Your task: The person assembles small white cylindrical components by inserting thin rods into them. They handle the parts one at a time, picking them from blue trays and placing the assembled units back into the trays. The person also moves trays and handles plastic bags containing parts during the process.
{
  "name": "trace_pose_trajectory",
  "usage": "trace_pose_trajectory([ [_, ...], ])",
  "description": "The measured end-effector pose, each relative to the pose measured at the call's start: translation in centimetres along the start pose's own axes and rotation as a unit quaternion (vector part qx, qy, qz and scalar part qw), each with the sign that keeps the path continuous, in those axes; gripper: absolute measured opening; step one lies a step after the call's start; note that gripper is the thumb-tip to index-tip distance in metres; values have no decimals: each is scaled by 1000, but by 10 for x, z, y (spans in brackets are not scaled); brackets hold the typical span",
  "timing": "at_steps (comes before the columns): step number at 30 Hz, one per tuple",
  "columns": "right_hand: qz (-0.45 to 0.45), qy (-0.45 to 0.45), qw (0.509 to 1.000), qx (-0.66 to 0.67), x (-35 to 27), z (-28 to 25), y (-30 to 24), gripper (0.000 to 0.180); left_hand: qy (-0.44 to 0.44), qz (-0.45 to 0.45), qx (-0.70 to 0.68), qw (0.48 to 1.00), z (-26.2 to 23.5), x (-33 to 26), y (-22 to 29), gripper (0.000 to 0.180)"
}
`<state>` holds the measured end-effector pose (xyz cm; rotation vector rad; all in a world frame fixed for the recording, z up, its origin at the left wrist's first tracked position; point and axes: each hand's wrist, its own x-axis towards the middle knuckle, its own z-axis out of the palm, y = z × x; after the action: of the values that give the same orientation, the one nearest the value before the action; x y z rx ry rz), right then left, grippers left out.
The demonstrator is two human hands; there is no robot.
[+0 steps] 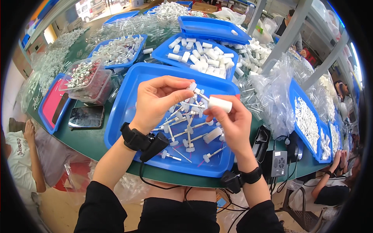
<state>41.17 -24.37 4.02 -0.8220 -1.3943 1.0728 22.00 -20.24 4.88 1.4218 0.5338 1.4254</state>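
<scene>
Above a large blue tray (121,101), both my hands are raised close together. My left hand (157,97) pinches the small translucent end piece (192,87) of a thin white rod between thumb and fingertips. In my right hand (234,120), thumb and fingers grip a smooth white plastic cylinder (220,103). The rod runs from the left fingertips toward the cylinder's near end; whether it sits inside cannot be made out. Below, in the tray, lie several similar rod pieces (189,130) with translucent fittings, and one loose white cylinder (212,135).
Behind stands a blue tray of white cylinders (211,52); farther left, another of small parts (116,50). A clear plastic tub (89,77) and a phone (86,117) lie to the left. At right are clear bags (272,97) and a black-and-grey box (279,163). Other people sit at both sides.
</scene>
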Motion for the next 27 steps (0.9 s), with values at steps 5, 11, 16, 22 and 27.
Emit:
trace_pose_trajectory([
  [5,-25,14,1000,-2,0,0,2,31,7,-71,4,997,2,1,3,16],
  [11,-35,36,996,-71,-1,2,3,31,-26,-46,36,998,5,-1,1,13],
  [16,-94,32,988,-121,5,-9,-6,28,11,-67,46,997,4,-1,4,14],
  [22,-66,34,992,-106,4,-15,-3,24,-6,-27,42,999,5,-2,1,13],
  [27,-68,33,991,-109,3,-13,-1,22,-19,-40,28,999,6,-2,2,15],
])
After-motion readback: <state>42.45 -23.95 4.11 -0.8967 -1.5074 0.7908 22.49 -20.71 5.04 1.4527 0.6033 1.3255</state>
